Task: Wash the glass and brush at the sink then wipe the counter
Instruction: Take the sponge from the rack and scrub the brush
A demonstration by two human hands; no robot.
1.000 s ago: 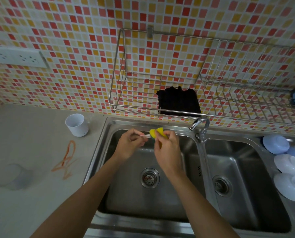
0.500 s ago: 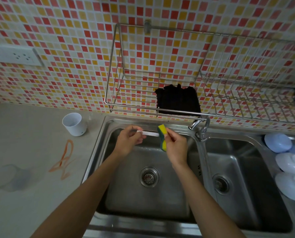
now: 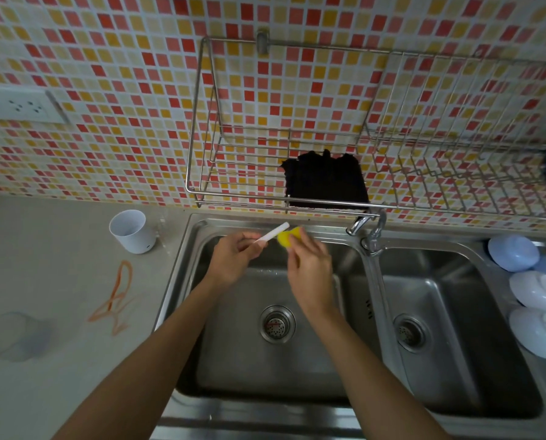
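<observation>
Head view — brush in left hand, sponge in right hand

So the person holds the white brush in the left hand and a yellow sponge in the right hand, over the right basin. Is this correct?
Not quite: the head view shows both over the left basin. The left hand holds the white brush, the right hand the yellow sponge.

Both forearms reach up from the bottom edge; left hand and right hand have curled, pinching fingers mid-frame.

White brush tilted over sink; glass seemingly on counter.
</observation>
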